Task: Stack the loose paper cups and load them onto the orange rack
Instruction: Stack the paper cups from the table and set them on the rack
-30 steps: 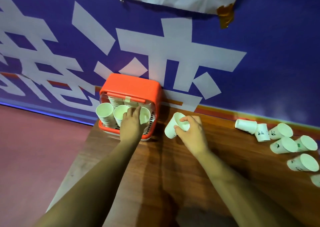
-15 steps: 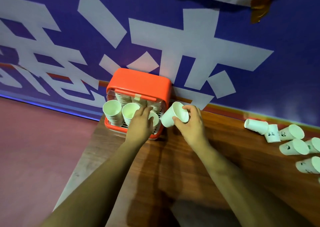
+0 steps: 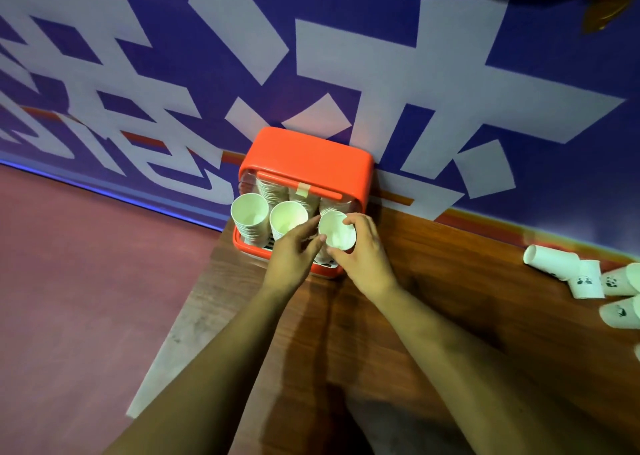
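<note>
I had moved the paper cup [image 3: 337, 234], gripped in my right hand [image 3: 367, 264], from beside the orange rack [image 3: 304, 153] to over its front right corner, my left hand [image 3: 294, 260] touching it with straight fingers: nearly loaded.

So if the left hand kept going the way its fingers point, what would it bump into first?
The paper cup that the right hand holds over the orange rack. The left hand seems to touch its side with its fingertips, though depth is unclear.

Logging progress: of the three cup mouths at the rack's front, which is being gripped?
The rightmost cup, gripped at its rim by the right hand; the other two are not held.
</note>
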Tool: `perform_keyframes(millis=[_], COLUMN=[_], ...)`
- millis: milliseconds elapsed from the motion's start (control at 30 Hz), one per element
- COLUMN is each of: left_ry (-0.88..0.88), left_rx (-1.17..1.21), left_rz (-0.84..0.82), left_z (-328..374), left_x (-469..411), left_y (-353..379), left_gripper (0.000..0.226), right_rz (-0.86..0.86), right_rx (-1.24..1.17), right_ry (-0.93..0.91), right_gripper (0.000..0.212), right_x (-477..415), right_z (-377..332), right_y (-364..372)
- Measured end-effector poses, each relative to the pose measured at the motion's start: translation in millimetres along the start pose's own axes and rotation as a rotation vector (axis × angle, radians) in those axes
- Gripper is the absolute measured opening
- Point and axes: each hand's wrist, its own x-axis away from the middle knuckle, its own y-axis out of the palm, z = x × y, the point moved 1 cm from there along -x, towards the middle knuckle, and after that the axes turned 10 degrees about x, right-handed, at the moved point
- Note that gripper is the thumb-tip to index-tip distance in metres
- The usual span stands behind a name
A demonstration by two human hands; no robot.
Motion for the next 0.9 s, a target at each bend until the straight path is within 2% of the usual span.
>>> perform_keyframes(millis=[167,467,667,800,900], left_ry=[-0.023,0.031,-0.035,-0.103,-0.143], left_rx=[-0.099,-0.259,-0.273,-0.257,-0.256], left_rz=[0.048,0.064,0.120,0.167,0.177], left_z=[-18,-34,-47,-51,-54], left_x=[-6,0,-2,-4,-6], left_y=[7,11,18,20,22], left_gripper=[0.040,0.041,0.039,0.035,0.034], right_rz=[-0.048,-0.104,-0.218,-0.198,-0.204], right_rx=[0.008,-0.017,0.048,0.053,0.020], right_ry=[0.000,0.072,0.145,0.194,0.204], right_gripper=[0.072,0.065,0.076,0.069,0.073], right_x=[-7,-8,-17,-23,-22], right_z=[12,28,42,45,47], right_y=[11,36,42,45,46])
